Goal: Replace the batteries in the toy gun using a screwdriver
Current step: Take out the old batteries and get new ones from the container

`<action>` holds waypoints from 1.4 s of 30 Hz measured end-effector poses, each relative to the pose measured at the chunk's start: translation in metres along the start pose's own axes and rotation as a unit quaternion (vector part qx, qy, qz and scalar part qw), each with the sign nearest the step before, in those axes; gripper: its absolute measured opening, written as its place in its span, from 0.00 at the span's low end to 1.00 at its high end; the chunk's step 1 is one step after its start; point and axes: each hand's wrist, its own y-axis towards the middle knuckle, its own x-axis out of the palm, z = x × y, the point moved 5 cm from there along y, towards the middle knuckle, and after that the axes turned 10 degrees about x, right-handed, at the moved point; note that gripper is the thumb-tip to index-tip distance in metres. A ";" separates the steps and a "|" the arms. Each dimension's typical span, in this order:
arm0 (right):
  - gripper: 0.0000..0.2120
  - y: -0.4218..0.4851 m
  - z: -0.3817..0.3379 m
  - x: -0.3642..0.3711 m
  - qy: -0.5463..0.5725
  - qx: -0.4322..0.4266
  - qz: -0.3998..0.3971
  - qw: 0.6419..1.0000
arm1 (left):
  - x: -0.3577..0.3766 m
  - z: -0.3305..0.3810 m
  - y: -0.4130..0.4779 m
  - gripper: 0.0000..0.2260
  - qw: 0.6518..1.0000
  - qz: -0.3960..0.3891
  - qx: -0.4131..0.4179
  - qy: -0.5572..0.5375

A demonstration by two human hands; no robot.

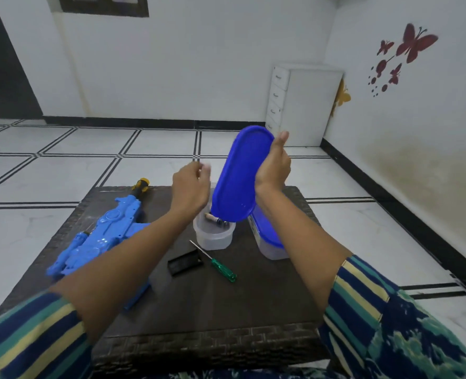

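- Risk 1: lid was held upright by one edge only in R hand, its lower end hanging just over the open tub. A slip would prob. drop it onto the batteries inside, or shove the tub.
- Risk 2: L forearm crossed above the gun. A quick pull back could catch it & drag it toward the table edge.
- Risk 3: cover & screwdriver lay loose, just beside each other in front of the tub. A falling lid or sweeping wrist could scatter them. No screw visible, so it may be easy to lose.
- Risk 4: 2nd tub, lid on, sat right of the open one, partly hidden behind R forearm. A lowered elbow could tip it.
- Risk 5: old/new batteries could get mixed; couldn't tell which tub held which.
- R hand: raised over the table, thumb pointing up by the lid's top edge, fingers wrapped on its rim, grasping the lid.
- L hand: raised above the tub's far-left side, fingers loosely curled, tips blurred; couldn't tell if it pinched anything.
- Gun: lay on its side at table's left, muzzle pointing away, neither hand on it.
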 end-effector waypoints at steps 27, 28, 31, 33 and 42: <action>0.09 -0.030 0.048 -0.129 -0.384 -0.118 0.056 0.914 | 0.080 0.064 -0.059 0.25 0.792 -0.379 0.309 0.365; 0.09 -0.029 0.048 -0.129 -0.395 -0.126 0.059 0.908 | 0.080 0.063 -0.059 0.25 0.804 -0.383 0.293 0.348; 0.11 -0.031 0.042 -0.128 -0.413 -0.159 0.062 0.894 | 0.069 0.065 -0.063 0.26 0.870 -0.336 0.253 0.257; 0.10 -0.036 0.032 -0.121 -0.415 -0.197 0.050 0.887 | 0.046 0.071 -0.062 0.21 0.932 -0.234 0.218 0.169; 0.06 -0.053 0.032 -0.010 -0.513 -0.225 -0.192 0.806 | -0.024 0.000 -0.075 0.12 0.990 -0.066 -0.039 0.120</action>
